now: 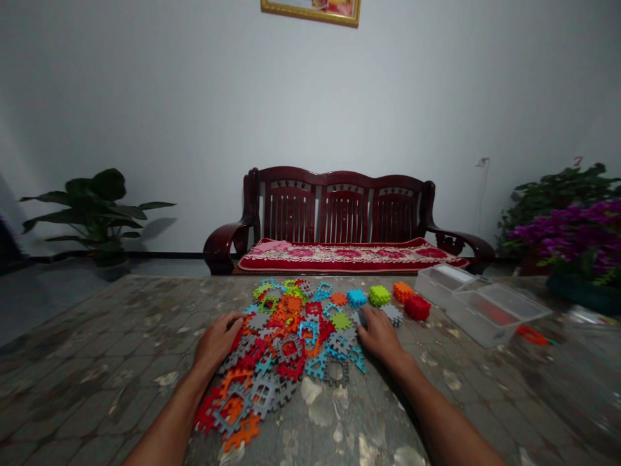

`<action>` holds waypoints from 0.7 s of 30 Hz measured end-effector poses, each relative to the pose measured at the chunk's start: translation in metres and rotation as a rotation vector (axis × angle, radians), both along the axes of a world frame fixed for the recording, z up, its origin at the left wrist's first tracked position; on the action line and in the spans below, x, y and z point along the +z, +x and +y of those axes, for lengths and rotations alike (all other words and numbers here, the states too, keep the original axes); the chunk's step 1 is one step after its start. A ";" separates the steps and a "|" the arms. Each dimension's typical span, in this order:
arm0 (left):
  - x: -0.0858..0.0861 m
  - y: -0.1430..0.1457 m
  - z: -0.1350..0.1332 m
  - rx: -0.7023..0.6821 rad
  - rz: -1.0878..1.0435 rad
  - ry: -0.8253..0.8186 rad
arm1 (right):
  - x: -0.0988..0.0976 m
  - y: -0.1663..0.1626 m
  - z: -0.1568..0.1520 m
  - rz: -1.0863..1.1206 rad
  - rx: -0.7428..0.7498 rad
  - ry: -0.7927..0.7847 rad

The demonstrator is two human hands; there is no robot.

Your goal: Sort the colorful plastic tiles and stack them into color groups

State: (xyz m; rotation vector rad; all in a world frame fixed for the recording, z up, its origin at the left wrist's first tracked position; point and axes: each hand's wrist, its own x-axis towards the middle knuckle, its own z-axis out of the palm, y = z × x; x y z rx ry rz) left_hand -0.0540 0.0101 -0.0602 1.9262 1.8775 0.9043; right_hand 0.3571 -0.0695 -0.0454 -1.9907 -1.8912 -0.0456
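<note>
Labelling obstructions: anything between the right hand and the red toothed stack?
Yes. Gray toothed pieces lie on the table between the right hand and the red toothed stack, right beside the hand.

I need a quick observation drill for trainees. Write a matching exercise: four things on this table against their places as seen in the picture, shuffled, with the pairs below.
Things
1. Left hand
2. Right hand
3. Blue stack
4. Clear plastic container

Places
A. Immediately left of the green stack
B. Right of the red stack
C. At the left edge of the loose pile
D. Beside the grey stack, at the pile's right side

Pairs: 1-C, 2-D, 3-A, 4-B
</note>
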 end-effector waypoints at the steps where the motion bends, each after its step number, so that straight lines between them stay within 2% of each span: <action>1: 0.000 0.000 0.000 -0.001 0.002 -0.002 | 0.002 -0.002 -0.001 -0.011 -0.013 -0.012; 6: 0.004 0.002 -0.003 -0.004 0.015 -0.001 | 0.003 -0.008 -0.004 -0.056 -0.068 -0.025; 9: 0.005 0.002 -0.004 0.012 0.021 -0.008 | 0.006 -0.008 -0.006 -0.046 -0.066 0.035; 12: 0.005 0.002 -0.002 0.010 0.022 -0.004 | 0.019 0.003 -0.006 -0.021 -0.087 0.143; 14: 0.003 0.001 -0.001 0.009 0.017 -0.005 | 0.031 0.016 -0.005 -0.002 -0.171 0.176; 18: 0.000 -0.001 0.003 0.002 0.001 -0.014 | 0.051 0.045 -0.006 0.026 -0.360 0.105; 21: -0.002 -0.002 0.005 0.005 -0.001 -0.003 | 0.055 0.057 -0.009 0.036 -0.395 0.003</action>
